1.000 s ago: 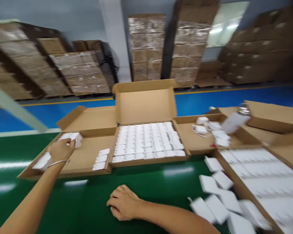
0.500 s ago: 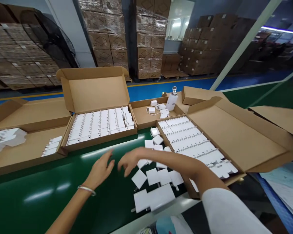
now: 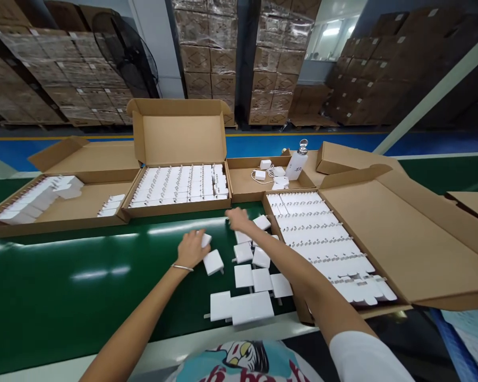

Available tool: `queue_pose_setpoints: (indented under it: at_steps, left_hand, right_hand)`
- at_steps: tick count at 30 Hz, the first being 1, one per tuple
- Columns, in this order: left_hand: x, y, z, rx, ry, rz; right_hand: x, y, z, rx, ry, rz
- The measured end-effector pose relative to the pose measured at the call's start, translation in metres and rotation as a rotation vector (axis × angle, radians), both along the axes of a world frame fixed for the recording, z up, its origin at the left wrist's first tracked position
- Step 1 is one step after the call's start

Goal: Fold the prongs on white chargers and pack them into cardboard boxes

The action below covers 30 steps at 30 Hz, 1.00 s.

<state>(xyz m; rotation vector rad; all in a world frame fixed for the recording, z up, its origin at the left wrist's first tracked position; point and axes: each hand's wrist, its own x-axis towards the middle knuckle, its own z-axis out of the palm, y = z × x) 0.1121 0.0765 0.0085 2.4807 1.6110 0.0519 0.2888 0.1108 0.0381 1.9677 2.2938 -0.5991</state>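
Observation:
My left hand [image 3: 191, 249] is over the green table, its fingers curled round a white power adapter [image 3: 206, 240] that shows at its fingertips. Just beside it lies a second white power adapter [image 3: 213, 262], its prongs pointing down toward me. My right hand [image 3: 238, 218] reaches across to the far side of the loose adapters, fingers bent and closed; whatever they grip is hidden. Several white square adapters [image 3: 243, 276] are scattered under and in front of my right forearm. Closest to me, a larger white block [image 3: 252, 309] touches another adapter [image 3: 220, 306].
Neat rows of adapters fill an open carton [image 3: 179, 206] at the back and another carton [image 3: 267, 209] on the right. A partly filled carton [image 3: 83, 222] stands at left. Behind, a shallow carton [image 3: 242, 197] holds cabled adapters and a white pump bottle [image 3: 297, 165].
My left hand has moved right and closed on an adapter. The right hand has gone farther out, over the back of the loose adapters. The camera view has shifted left.

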Motion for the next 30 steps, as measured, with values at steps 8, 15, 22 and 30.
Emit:
queue_pose_setpoints:
  at_steps: [8, 15, 22, 30]
  left_hand:
    - [-0.094, -0.016, -0.002, -0.148, -0.194, 0.032]
    - [-0.118, -0.003, 0.018, -0.491, -0.295, 0.393]
    - [-0.083, 0.008, 0.024, -0.481, -0.162, 0.225]
    - [-0.063, -0.022, 0.029, -0.128, 0.021, 0.048]
  right_hand:
    - [-0.078, -0.013, -0.027, 0.061, 0.305, 0.157]
    - [-0.070, 0.005, -0.031, 0.273, 0.452, -0.126]
    - [-0.106, -0.025, -0.042, 0.336, 0.549, -0.177]
    - [0.009, -0.039, -0.005, 0.016, 0.235, -0.026]
